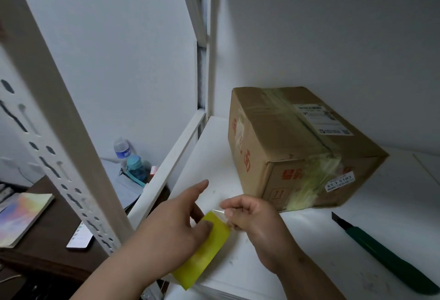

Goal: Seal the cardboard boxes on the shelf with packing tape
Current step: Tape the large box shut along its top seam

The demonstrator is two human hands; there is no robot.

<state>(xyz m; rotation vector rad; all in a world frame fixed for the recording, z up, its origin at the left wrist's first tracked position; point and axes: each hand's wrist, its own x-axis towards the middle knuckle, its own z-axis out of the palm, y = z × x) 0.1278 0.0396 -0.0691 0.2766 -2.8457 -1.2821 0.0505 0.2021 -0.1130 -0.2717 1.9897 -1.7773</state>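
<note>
Sitting on the white metal shelf (297,240), toward the back right, is a brown cardboard box (297,142), closed, contents hidden. Clear yellowish tape strip (307,130) runs over box top and down the front face; white shipping label (323,120) on top, small white sticker (340,182) on the front, red print on the sides. White perforated shelf upright (59,147) crosses the left foreground. Below and left of the shelf, a dark brown bench (50,247) carries a pastel-covered notebook (21,216), a dark phone (79,238), a clear plastic water bottle with blue label (122,148) and a teal-lidded drink bottle (135,167), both upright and side by side; fill levels unclear. Green-handled utility knife with black blade tip (381,252) lies flat on the shelf, right of the hands, apart from the box. Left hand (176,218) grips the yellow packing tape roll (202,252) at the shelf's front edge, thumb on the roll's face, index finger stretched out. Right hand (250,216), just beside it, fingers curled, pinches the clear loose tape end (220,211) lifted off the roll. Both hands near the box front, not touching it.
</note>
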